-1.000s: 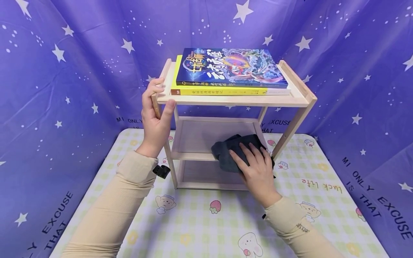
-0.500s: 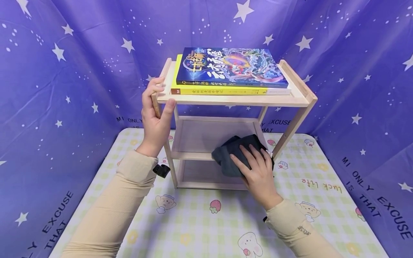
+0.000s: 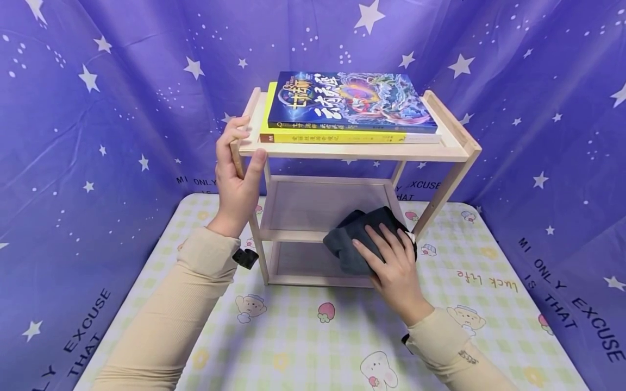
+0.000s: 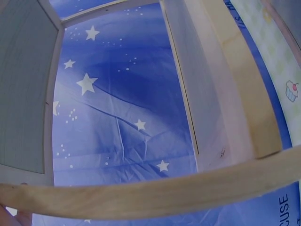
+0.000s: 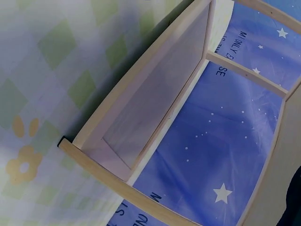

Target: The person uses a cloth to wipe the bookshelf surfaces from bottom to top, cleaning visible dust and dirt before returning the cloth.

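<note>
A small light-wood shelf rack (image 3: 352, 152) with three tiers stands on the table. My left hand (image 3: 237, 174) grips its upper left front corner, thumb in front and fingers over the side rail. A dark blue-grey cloth (image 3: 344, 247) lies bunched against the right front post, overlapping the front edge of the middle tier. My right hand (image 3: 393, 266) holds this cloth with its fingers spread over it; the thumb is mostly hidden. Only a dark edge of the cloth (image 5: 292, 205) shows in the right wrist view. A bit of my left hand (image 4: 18, 217) appears in the left wrist view.
On the top tier lie a blue illustrated book (image 3: 352, 100) and, beneath it, a yellow book (image 3: 337, 138). A checked, cartoon-print cloth covers the table (image 3: 303, 342). Purple star-patterned curtains (image 3: 146, 108) enclose the back and both sides.
My right hand and the cloth have slid slightly downward and to the right along the rack's right front post. My left hand keeps its grip on the corner, and the books have not moved.
</note>
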Motion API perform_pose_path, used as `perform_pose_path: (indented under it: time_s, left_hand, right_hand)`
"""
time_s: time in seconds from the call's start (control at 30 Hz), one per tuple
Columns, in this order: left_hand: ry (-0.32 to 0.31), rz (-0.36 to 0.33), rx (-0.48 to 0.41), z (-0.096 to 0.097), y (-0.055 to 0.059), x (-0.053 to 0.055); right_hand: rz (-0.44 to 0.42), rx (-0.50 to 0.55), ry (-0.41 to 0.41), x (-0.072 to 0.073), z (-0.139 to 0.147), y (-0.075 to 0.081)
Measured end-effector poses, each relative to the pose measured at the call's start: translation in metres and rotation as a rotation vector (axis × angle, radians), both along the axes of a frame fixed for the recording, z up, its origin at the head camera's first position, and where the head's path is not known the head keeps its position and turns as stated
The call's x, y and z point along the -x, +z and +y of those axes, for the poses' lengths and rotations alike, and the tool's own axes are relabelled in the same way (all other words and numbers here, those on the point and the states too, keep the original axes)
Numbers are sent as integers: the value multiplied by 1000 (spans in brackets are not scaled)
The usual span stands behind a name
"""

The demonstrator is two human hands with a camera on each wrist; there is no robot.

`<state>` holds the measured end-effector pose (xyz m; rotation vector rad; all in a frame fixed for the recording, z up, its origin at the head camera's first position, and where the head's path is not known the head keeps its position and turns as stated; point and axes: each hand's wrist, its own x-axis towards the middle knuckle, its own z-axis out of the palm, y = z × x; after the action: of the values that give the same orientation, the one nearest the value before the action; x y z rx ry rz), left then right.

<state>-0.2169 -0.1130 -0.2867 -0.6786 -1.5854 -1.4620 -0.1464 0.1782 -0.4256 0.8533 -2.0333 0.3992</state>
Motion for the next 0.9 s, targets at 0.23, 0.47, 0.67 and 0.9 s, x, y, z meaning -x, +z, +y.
perform_pose_path:
  time_s: [0.23,0.47,0.67,0.9]
  left_hand:
    - [-2,-7,-4,2,1,0]
    - [4,-9,-6,2,1,0]
    - [8,-19,-2,2,0,-1]
    - [20,-12,9,1,0,-2]
  right_hand:
    - [11,27,21,-3,1,2]
    - [-9,93,64,-6,1,16]
    - [83,206,113,-6,-3,33]
    - [263,401,157,-8,-14,61]
